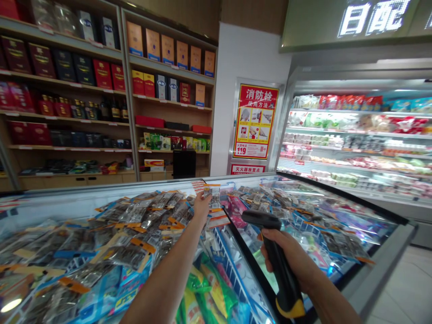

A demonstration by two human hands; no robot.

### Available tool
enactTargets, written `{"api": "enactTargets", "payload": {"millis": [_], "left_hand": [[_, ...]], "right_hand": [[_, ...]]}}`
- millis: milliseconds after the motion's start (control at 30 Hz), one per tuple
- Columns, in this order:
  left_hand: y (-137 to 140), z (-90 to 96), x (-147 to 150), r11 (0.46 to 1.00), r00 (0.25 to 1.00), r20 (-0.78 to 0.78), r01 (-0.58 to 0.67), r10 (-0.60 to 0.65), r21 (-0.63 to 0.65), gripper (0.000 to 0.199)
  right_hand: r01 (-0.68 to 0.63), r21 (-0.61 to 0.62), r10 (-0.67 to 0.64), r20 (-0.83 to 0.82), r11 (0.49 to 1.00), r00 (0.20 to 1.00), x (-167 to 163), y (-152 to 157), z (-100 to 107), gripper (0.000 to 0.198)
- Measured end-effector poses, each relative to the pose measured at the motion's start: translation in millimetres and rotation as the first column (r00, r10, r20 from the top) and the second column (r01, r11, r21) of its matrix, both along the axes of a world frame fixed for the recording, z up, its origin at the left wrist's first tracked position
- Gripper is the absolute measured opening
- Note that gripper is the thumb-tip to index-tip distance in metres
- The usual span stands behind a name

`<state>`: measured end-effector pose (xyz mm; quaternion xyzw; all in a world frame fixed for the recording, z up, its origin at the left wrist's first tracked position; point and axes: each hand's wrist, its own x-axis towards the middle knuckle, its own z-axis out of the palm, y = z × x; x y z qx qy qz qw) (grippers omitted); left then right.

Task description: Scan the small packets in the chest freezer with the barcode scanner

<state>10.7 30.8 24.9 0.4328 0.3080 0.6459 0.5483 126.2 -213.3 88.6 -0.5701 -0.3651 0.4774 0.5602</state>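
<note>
My right hand (286, 252) is wrapped round the grip of a black barcode scanner (275, 243) with a yellow base, its head pointing left and away. My left hand (201, 204) reaches far forward over the freezer, fingers closed on a small clear packet (215, 198) with an orange top strip. Just past that hand lie red-and-white striped labels (218, 218). Many similar clear packets (145, 211) with orange or blue strips are heaped to the left of my left arm. Below my hands, green and yellow bags (205, 288) show in the freezer.
Further packets (266, 198) lie on the right freezer's glass, past a black frame edge (251, 261). Shelves of boxed bottles (162, 87) stand behind on the left. A lit chilled display (357, 135) stands on the right, and a red sign (256, 121) hangs between them.
</note>
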Motion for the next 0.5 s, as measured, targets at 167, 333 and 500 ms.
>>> {"api": "enactTargets", "payload": {"millis": [167, 333, 500], "left_hand": [[-2.2, 1.2, 0.0, 1.0, 1.0, -0.024, -0.012, 0.013, 0.008, 0.039], [-1.9, 0.6, 1.8, 0.998, 0.999, -0.037, -0.038, 0.04, 0.04, 0.036], [-2.2, 0.6, 3.0, 0.994, 0.993, -0.064, -0.09, 0.094, 0.067, 0.031]], "right_hand": [[0.009, -0.016, -0.009, 0.037, 1.0, 0.999, 0.7, -1.8, -3.7, 0.024], [-0.023, 0.006, 0.023, 0.049, 1.0, 0.999, 2.7, -4.2, -7.5, 0.028], [-0.022, -0.012, 0.021, -0.014, 1.0, 1.0, 4.8, -4.0, -8.1, 0.027]]}}
